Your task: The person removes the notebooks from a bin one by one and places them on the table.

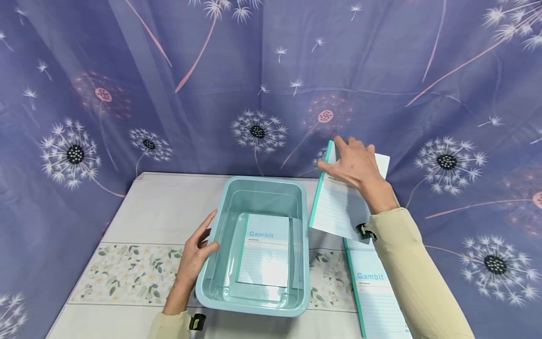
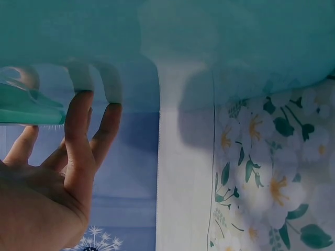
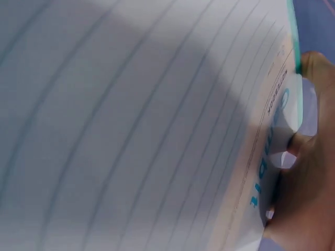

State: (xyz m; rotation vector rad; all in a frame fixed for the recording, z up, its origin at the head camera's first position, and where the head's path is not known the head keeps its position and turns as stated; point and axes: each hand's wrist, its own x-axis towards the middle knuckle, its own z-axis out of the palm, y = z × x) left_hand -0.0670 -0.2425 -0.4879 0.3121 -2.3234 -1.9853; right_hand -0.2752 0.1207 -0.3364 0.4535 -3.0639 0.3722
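Note:
My right hand (image 1: 356,162) grips a notebook (image 1: 336,207) by its upper part, thumb at the teal spine. The notebook is tilted, to the right of a teal plastic tub (image 1: 252,308). In the right wrist view the notebook's lined cover (image 3: 157,120) fills most of the picture, with fingers (image 3: 314,68) at its edge. Another notebook (image 1: 264,249), marked Gambit, lies face up in the tub. At the tub's left side is my left hand (image 1: 195,256), its thumb over the rim. In the left wrist view its extended fingers (image 2: 78,125) touch the outer wall.
More Gambit notebooks (image 1: 377,296) lie on the table at the right, partly behind my right sleeve (image 1: 419,273). The white table cover (image 1: 169,207) has a floral band (image 1: 131,273). A purple dandelion-print curtain (image 1: 203,122) hangs behind and beside the table.

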